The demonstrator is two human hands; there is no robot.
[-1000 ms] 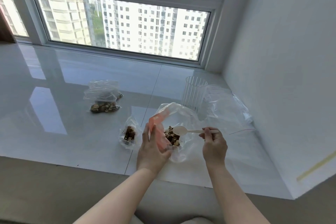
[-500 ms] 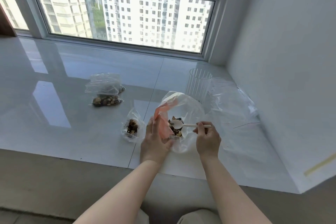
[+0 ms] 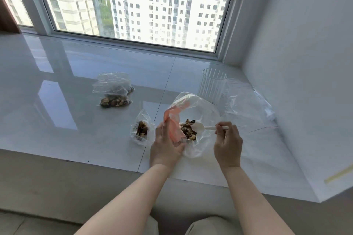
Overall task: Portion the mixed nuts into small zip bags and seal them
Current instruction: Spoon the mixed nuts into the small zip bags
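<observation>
Head view: glossy white tiled surface (image 3: 76,105) under window. Large clear plastic bag with orange strip (image 3: 193,112), mixed nuts (image 3: 188,129) inside, gripped at mouth by left hand (image 3: 166,147). Right hand (image 3: 227,143) pinching white plastic spoon (image 3: 202,127) over nuts. Small filled zip bag (image 3: 142,129) just left.

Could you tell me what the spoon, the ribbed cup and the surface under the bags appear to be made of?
Spoon: probably white plastic, matte and thin.
Ribbed cup: clear plastic or glass; see-through with vertical ribs, so I cannot tell which.
Surface: likely polished tile or stone, glossy white, mirroring the window, with a straight joint line.
</observation>
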